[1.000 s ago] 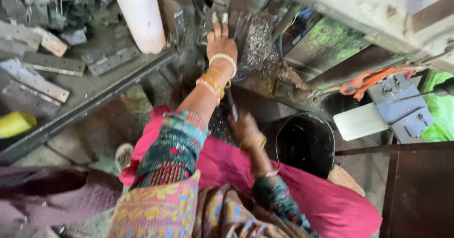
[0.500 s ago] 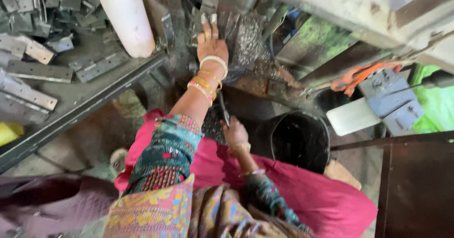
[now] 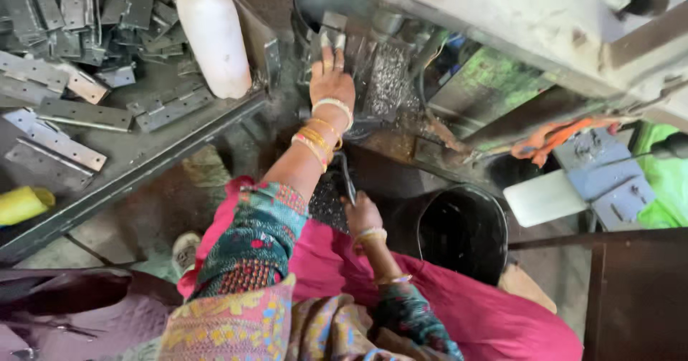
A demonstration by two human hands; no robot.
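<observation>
1. Metal plate [image 3: 334,25] sits at the machine's bed [image 3: 380,74]; left hand [image 3: 332,81] presses it with fingers flat, steadying it.
2. Right hand [image 3: 362,214], fingers closed, grips a dark lever [image 3: 347,178].
3. Black bucket [image 3: 462,228] stands near, hinge pieces [image 3: 86,114] stacked on the left tray.

daylight, soft, even | faint shadows | glare top right | slight motion blur | edges stretched

Metal strips [image 3: 86,114] lie left of the bottle [image 3: 213,35]; bucket [image 3: 462,228] sits right.
</observation>
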